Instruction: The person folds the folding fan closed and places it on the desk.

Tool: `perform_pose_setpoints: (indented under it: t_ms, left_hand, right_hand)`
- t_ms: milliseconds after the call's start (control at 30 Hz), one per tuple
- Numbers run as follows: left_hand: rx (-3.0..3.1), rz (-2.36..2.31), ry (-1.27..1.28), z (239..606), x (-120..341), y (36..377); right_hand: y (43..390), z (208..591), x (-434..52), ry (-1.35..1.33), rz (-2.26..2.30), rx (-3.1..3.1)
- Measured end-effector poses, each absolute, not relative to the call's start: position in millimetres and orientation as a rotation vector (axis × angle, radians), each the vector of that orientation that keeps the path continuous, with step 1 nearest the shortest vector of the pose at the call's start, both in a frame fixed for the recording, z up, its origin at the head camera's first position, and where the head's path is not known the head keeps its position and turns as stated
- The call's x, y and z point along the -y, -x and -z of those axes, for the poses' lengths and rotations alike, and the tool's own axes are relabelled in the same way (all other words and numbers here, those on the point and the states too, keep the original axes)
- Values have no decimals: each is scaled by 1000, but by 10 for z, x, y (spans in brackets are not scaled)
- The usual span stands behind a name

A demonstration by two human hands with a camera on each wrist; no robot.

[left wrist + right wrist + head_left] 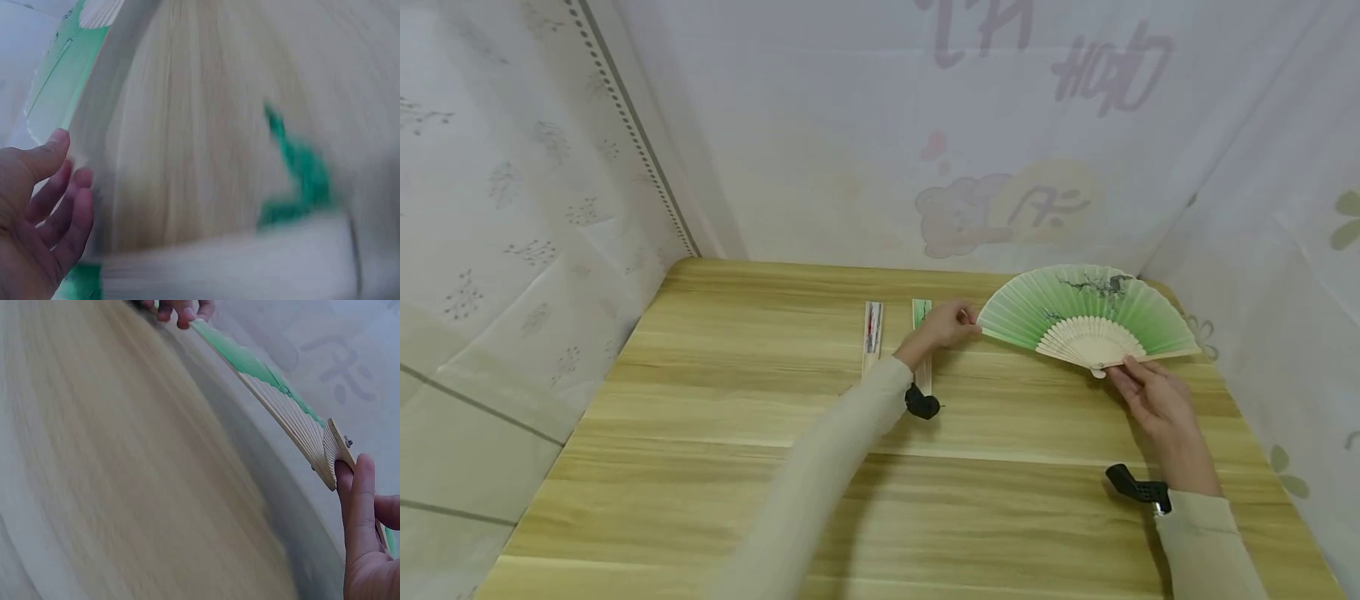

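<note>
A green folding fan [1022, 310] is spread wide above the right part of the table, with dark branches painted on its leaf and pale ribs meeting at the bottom. At its left end, my left hand [951, 325] pinches the corner between thumb and fingertips. My right hand [1153, 396] grips the right outer rib near the pivot; the right wrist view shows its fingers [357, 506] against the pale ribs. Two folded fans lie left of the spread one: a green one [922, 310], partly covered by my left wrist, and a greyish one [872, 329] with red marks.
The wooden table [700, 400] runs up to a white printed curtain [820, 167] at the back. More curtain hangs on both sides. Black wrist devices [922, 402] sit on both wrists.
</note>
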State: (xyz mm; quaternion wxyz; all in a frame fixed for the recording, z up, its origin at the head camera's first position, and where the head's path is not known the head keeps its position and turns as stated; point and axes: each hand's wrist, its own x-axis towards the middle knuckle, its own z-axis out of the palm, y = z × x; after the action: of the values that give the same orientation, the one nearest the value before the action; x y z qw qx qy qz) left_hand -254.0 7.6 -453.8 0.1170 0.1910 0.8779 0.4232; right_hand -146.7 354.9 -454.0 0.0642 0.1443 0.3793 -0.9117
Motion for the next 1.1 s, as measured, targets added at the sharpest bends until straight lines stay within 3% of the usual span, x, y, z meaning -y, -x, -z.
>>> perform_pose_setpoints:
  t_ms: [433,1100]
  left_hand:
    - [-2303,-1681,-657,4065,561,2561]
    - [-2366,-1810,-549,4183,1318,2341]
  right_hand:
    - [1590,4428,-3018,-165,2765,-1150]
    - [1730,4538,-2417,-75,2607,-1367]
